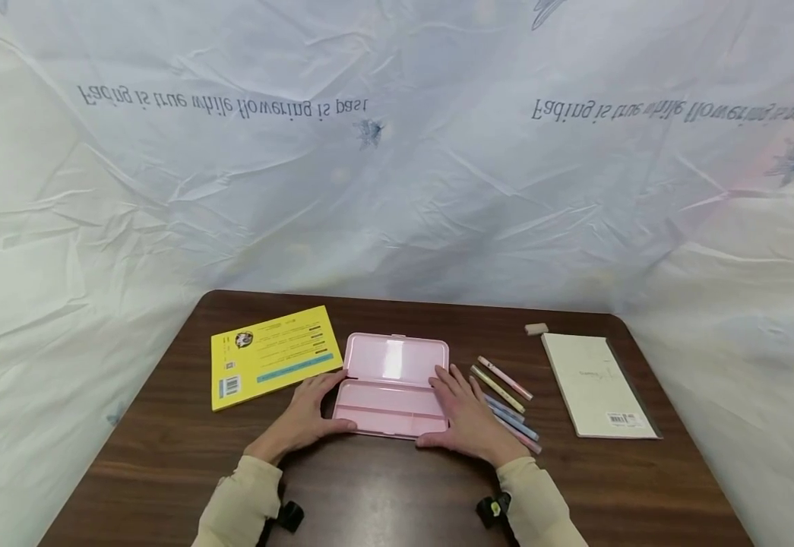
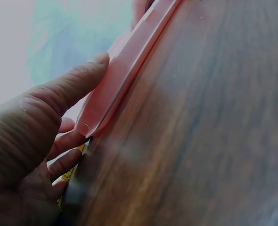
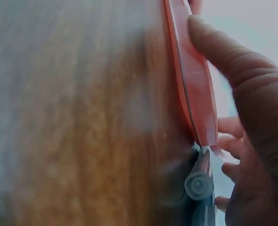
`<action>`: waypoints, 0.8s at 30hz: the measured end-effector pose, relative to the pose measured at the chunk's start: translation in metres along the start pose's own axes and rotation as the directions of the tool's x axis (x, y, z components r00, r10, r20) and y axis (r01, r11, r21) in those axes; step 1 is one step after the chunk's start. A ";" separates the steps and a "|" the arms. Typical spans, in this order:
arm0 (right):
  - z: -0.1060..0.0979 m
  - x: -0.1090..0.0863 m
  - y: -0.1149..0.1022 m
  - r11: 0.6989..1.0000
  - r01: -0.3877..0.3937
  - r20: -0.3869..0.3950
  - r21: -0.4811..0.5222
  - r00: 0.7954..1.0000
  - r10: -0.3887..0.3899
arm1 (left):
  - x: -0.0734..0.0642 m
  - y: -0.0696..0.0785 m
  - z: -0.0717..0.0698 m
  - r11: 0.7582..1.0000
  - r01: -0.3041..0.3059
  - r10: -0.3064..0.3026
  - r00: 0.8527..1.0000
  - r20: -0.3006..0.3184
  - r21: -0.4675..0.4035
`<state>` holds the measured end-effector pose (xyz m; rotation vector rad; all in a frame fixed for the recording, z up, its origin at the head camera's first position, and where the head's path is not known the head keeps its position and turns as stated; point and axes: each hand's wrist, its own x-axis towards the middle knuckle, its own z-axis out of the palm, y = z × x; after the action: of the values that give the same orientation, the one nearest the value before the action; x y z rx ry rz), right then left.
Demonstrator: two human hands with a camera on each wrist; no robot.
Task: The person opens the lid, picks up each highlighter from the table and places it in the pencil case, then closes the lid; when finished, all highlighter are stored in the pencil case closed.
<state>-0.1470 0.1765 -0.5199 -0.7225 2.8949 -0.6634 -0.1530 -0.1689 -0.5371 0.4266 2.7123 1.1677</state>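
An open pink pencil case lies on the table, its lid folded back and its compartments showing nothing inside. My left hand holds its left end, thumb against the front wall and fingers round the side. At the right end my right hand grips the case the same way, with fingertips by the lid's hinge. In the left wrist view the left thumb presses the pink front wall. The right thumb does likewise in the right wrist view.
Right of the case lie several pens, including a yellow pen and a pink pen; some are partly behind the right hand. A yellow book lies at the left. An eraser and a cream notebook are at the right of the brown table.
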 end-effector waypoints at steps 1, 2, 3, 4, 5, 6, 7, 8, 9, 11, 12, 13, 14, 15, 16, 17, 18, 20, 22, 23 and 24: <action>0.000 -0.002 0.001 1.000 -0.006 -0.014 0.018 1.000 0.006 | 0.000 0.000 0.001 1.000 0.001 -0.001 1.000 0.001 -0.002; -0.001 -0.004 0.002 0.999 -0.014 -0.033 0.034 0.999 0.015 | 0.000 -0.001 0.002 1.000 0.001 -0.001 1.000 0.004 -0.003; -0.001 -0.006 0.003 0.998 -0.026 -0.057 0.055 0.998 0.029 | 0.001 -0.001 0.003 1.000 0.001 -0.001 1.000 0.008 -0.005; -0.002 -0.010 0.004 0.996 -0.037 -0.086 0.079 0.995 0.044 | 0.001 -0.001 0.003 1.000 0.001 -0.001 1.000 0.011 -0.007; -0.003 -0.014 0.005 0.994 -0.047 -0.118 0.100 0.991 0.059 | 0.001 -0.001 0.004 1.000 0.002 -0.002 1.000 0.014 -0.010; -0.004 -0.018 0.005 0.992 -0.060 -0.149 0.115 0.986 0.077 | 0.002 -0.001 0.004 1.000 0.003 -0.003 1.000 0.016 -0.012; -0.005 -0.022 0.005 0.990 -0.069 -0.180 0.127 0.979 0.092 | 0.002 -0.001 0.004 1.000 0.004 -0.004 1.000 0.016 -0.014; -0.005 -0.027 0.004 0.989 -0.073 -0.214 0.131 0.972 0.101 | 0.002 -0.001 0.004 1.000 0.005 -0.005 1.000 0.015 -0.016; -0.005 -0.031 0.004 0.988 -0.077 -0.245 0.134 0.963 0.108 | 0.002 -0.001 0.004 1.000 0.006 -0.006 1.000 0.012 -0.017; -0.005 -0.040 0.002 0.990 -0.074 -0.305 0.123 0.946 0.109 | 0.002 -0.002 0.003 1.000 0.005 -0.005 1.000 0.005 -0.008; -0.004 -0.044 0.002 0.990 -0.075 -0.334 0.115 0.936 0.110 | 0.002 -0.003 0.003 1.000 0.004 -0.004 1.000 0.004 -0.004; -0.003 -0.047 0.001 0.992 -0.074 -0.363 0.103 0.925 0.107 | 0.002 -0.003 0.002 1.000 0.003 -0.003 1.000 0.004 0.000; -0.003 -0.051 0.000 0.993 -0.076 -0.387 0.091 0.916 0.106 | 0.002 -0.003 0.002 1.000 0.001 -0.001 1.000 0.004 0.004; -0.002 -0.054 0.000 0.994 -0.077 -0.408 0.081 0.907 0.104 | 0.002 -0.003 0.002 1.000 -0.001 0.001 1.000 0.003 0.005; -0.001 -0.057 -0.002 0.994 -0.076 -0.428 0.073 0.898 0.100 | 0.002 -0.003 0.002 1.000 -0.003 0.003 1.000 0.002 0.004; 0.000 -0.060 -0.003 0.995 -0.078 -0.447 0.063 0.889 0.099 | 0.002 -0.003 0.001 1.000 -0.004 0.004 1.000 0.001 0.002; 0.001 -0.063 -0.004 0.995 -0.081 -0.464 0.053 0.881 0.096 | 0.002 -0.003 0.001 1.000 -0.003 0.003 1.000 0.001 0.000; 0.004 -0.068 -0.005 0.996 -0.081 -0.497 0.027 0.864 0.084 | 0.002 -0.003 0.001 1.000 -0.003 0.003 1.000 0.000 -0.002; 0.006 -0.071 -0.006 0.997 -0.076 -0.532 0.000 0.845 0.064 | 0.002 -0.003 0.000 1.000 -0.001 0.001 1.000 -0.001 -0.005; 0.008 -0.072 -0.006 0.997 -0.073 -0.549 -0.015 0.834 0.053 | 0.002 -0.003 0.000 1.000 0.001 -0.001 1.000 -0.001 -0.004; 0.009 -0.073 -0.006 0.997 -0.072 -0.567 -0.031 0.822 0.042 | 0.002 -0.003 0.000 1.000 0.002 -0.002 1.000 0.001 -0.004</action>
<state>-0.0781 0.2023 -0.5272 -0.5000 3.4655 -0.9395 -0.1557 -0.1701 -0.5392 0.4231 2.7082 1.1725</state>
